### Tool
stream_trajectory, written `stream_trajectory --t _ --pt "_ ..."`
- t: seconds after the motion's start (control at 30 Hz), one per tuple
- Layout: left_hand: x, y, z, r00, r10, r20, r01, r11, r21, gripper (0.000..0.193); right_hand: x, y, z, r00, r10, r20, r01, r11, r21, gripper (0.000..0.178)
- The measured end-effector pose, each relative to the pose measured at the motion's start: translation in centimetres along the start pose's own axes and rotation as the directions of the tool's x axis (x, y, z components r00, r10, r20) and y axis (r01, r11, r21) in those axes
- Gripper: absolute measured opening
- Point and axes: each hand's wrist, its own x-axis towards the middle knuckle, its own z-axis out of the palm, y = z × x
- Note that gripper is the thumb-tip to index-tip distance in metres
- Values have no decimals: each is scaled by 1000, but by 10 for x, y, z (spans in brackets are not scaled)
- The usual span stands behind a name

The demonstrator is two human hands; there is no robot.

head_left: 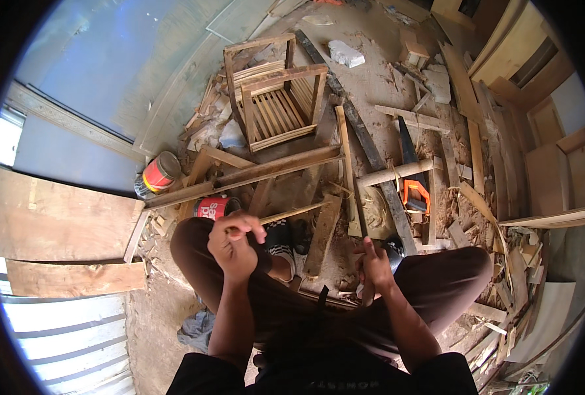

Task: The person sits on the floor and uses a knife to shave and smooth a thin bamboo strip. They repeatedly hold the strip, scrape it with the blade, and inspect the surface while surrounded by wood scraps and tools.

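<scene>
My left hand (232, 247) is closed above my left knee. A thin wooden strip (296, 212) runs from its fingers toward the right, above the ground. My right hand (375, 268) is closed near my right shin, around a brown handle-like piece (368, 293) whose lower end shows below the palm; its other end cannot be made out. Just beyond that hand, a long narrow wooden strip (345, 148) stretches away from me. A flat board offcut (322, 237) lies between my feet.
Ahead stands a slatted wooden frame (279, 108), behind a long beam (273, 168). A handsaw with an orange handle (415, 196) lies at right, beside a dark bar (365, 141). Red cans (161, 172) are at left. Shavings and scrap wood (516, 276) litter the right.
</scene>
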Motion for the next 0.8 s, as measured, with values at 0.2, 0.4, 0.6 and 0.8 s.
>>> stream_trajectory --t 0.2,0.4,0.6,0.8 --pt "-14 -24 8 975 -209 71 212 977 -33 29 -19 5 7 987 -132 93 151 957 -247 54" --pt "-12 -30 22 974 -201 103 205 978 -32 31 -5 34 9 969 -203 144 242 901 -359 48" --pt "-10 -32 28 977 -173 124 178 984 -26 33 -36 -33 34 885 -333 326 401 901 -168 49" --pt "-15 -35 26 982 -177 61 179 984 -18 31 -28 -45 73 678 -671 300 727 674 -135 51"
